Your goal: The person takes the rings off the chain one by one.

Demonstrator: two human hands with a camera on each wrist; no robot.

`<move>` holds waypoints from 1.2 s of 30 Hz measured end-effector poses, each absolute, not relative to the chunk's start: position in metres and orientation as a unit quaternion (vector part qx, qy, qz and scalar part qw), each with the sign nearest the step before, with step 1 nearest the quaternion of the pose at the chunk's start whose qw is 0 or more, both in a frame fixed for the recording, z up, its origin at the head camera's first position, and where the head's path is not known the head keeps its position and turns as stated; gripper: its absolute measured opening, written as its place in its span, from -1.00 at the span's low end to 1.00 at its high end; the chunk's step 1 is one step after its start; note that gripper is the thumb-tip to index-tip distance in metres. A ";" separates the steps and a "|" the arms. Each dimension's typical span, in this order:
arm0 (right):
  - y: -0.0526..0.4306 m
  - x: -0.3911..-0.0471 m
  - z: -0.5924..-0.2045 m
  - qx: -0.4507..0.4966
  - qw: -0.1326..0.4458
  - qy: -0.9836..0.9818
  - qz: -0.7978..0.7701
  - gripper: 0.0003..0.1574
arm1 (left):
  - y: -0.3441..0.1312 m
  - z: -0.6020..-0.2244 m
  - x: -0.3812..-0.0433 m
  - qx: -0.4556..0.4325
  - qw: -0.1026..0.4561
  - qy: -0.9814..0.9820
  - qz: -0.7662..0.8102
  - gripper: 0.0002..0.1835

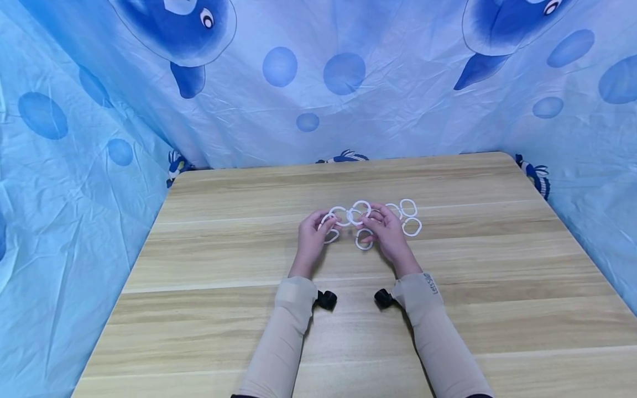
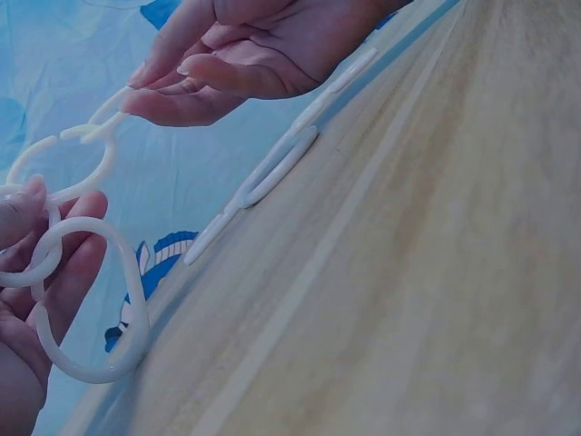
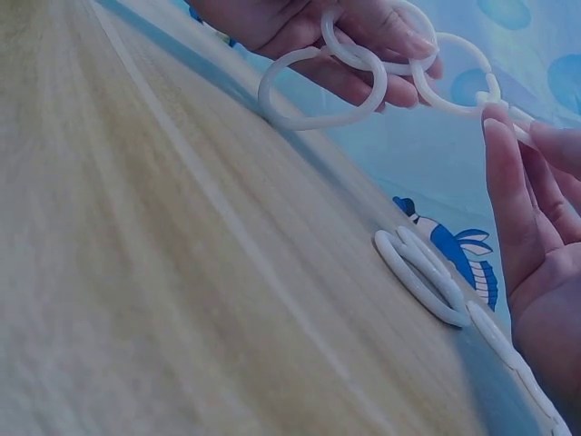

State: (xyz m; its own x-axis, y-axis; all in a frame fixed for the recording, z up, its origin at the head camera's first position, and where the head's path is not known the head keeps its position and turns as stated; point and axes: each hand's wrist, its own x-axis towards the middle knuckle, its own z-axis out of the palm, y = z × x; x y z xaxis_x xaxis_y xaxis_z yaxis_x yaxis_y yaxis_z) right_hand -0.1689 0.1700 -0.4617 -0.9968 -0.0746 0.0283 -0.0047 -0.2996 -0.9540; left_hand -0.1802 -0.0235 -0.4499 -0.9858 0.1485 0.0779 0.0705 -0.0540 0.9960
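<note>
Near the middle of the table, my left hand (image 1: 312, 235) pinches a short chain of white C-shaped link rings. One linked ring (image 2: 139, 300) dangles below those fingers, and another link (image 3: 487, 59) stretches across toward the other hand. My right hand (image 1: 390, 235) pinches a white link (image 3: 521, 118) between thumb and fingers, against the end of that stretched link. The hands are held above the tabletop. Whether the two links are fully hooked at that contact, I cannot tell. Beneath the right hand lies a loose white ring (image 3: 413, 289) on the table.
Several more white rings (image 1: 412, 235) lie on the wooden table (image 1: 199, 309) just right of the right hand. A blue curtain (image 1: 318, 33) with sea-animal prints hangs behind and beside the table. Small black cameras (image 1: 327, 300) are strapped at the wrists over beige sleeves (image 1: 278, 342).
</note>
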 end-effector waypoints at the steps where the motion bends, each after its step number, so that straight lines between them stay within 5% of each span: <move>1: 0.170 -0.169 -0.462 -0.034 0.021 0.593 -0.804 -0.34 | -0.023 -0.453 -0.182 0.081 0.023 0.685 0.724 -0.67; 11: 0.170 -0.169 -0.461 -0.012 0.011 0.607 -0.794 -0.34 | -0.021 -0.461 -0.185 0.114 -0.046 0.694 0.710 -0.66; 36: 0.169 -0.169 -0.461 -0.012 0.000 0.615 -0.788 -0.33 | -0.023 -0.435 -0.171 0.064 -0.020 0.663 0.745 -0.67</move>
